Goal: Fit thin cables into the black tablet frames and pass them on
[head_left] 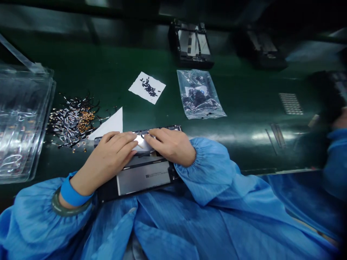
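Observation:
A slim dark device frame [177,128] with a shiny silver inner face lies sideways in front of me. My left hand [115,150] grips its left part, fingers close together and curled over the silver face. On its right part, my right hand [170,144] holds with bent fingers, fingertips near those of the left. Both thumbs are largely hidden. Closer to my body, a flat silver panel with small printed text [145,178] sits in a black tray or housing [108,189], partly covered by my left wrist and the frame.
Left are a pile of small flex-like parts [72,121] and a clear plastic box [24,126]. Beyond lie a white paper with black bits [148,87], a clear bag [200,95] and a black stack of frames [192,45]. A co-worker's blue sleeve [336,159] shows right.

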### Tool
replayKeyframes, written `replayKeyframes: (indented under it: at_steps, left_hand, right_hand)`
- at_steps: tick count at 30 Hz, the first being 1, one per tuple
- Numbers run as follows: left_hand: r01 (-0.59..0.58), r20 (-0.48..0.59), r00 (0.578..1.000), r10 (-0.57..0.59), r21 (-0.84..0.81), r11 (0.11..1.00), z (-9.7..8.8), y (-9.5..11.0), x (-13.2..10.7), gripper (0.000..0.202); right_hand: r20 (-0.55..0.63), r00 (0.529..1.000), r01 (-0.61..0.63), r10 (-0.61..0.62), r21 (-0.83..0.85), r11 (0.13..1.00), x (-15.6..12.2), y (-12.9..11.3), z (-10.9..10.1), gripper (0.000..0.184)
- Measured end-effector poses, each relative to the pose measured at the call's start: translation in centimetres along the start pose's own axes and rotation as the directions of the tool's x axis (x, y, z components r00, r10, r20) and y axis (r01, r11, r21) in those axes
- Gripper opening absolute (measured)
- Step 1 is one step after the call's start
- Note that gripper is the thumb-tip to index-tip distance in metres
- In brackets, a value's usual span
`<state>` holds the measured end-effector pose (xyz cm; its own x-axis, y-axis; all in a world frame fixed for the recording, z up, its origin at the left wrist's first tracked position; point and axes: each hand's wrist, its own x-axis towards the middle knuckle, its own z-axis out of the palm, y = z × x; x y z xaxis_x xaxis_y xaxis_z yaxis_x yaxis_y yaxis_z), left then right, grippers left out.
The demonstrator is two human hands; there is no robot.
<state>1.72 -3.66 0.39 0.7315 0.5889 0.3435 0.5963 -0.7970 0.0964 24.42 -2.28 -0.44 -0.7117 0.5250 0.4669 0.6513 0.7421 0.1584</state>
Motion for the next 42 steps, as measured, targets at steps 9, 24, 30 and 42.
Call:
replayKeyframes:
  at_steps: [9,24,30,42]
  left_hand:
    - [0.055,0.108,0.993,-0.049,-0.059,0.997,0.5,-0.8,0.5,0.026]
    - [-0.086,0.113,0.991,0.073,0.114,0.990,0.4,-0.8,0.6,0.040]
    - [-0.014,0.128,0.992,0.009,0.036,0.999,0.9,-0.8,0.2,0.044]
    - [-0.029,0.074,0.997,0.028,0.015,0.999,1.0,-0.9,0.3,0.043]
  right_hand:
    - [0.088,0.996,-0.011,0.010,0.019,1.000,0.1,-0.3,-0.3,0.032]
    - [0.113,0.992,-0.058,0.054,0.026,0.998,-2.3,0.1,-1.9,0.030]
    - [0.095,0.993,-0.076,0.075,0.007,0.997,-2.4,0.2,-1.2,0.028]
    - [0.102,0.995,-0.019,0.023,-0.033,0.999,-1.8,0.3,-1.5,0.028]
